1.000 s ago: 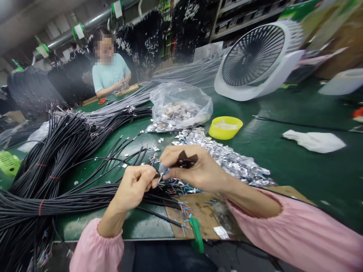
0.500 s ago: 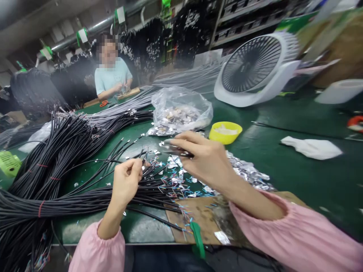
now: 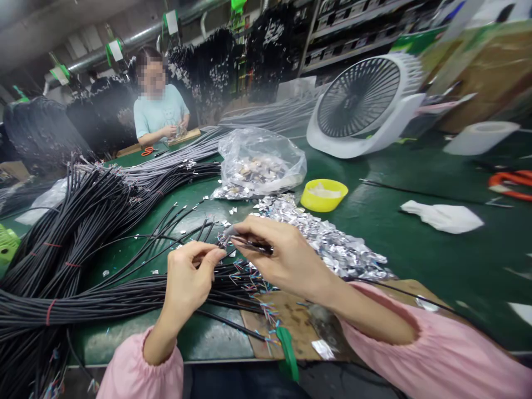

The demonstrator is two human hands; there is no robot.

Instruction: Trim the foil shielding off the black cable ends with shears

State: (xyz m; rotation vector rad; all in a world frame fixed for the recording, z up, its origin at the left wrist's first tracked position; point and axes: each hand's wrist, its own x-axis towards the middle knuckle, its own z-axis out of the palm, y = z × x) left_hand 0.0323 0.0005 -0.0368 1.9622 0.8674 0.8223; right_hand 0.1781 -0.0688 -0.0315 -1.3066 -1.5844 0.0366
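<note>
My left hand (image 3: 191, 280) is closed in a pinch on the end of a black cable, most of which my fingers hide. Its stripped wires meet the fingertips of my right hand (image 3: 276, 249). That hand is closed around dark tweezers (image 3: 260, 246), whose tips point left at the cable end. A grey cover shows on one right fingertip. Below my hands lies a bundle of black cables (image 3: 124, 293) with coloured wire ends fanned to the right. A pile of silver foil scraps (image 3: 328, 238) spreads behind my right hand.
A clear plastic bag (image 3: 266, 160) stands behind my hands, beside a yellow dish (image 3: 324, 195). Farther right are a white fan (image 3: 361, 105), a white cloth (image 3: 443, 216) and orange-handled scissors (image 3: 509, 183). Tied cable bundles (image 3: 70, 238) cover the left side. A person (image 3: 160, 113) sits across the table.
My right hand has moved down and left, bringing the tweezers to the cable end in my left hand. The camera view has shifted slightly.
</note>
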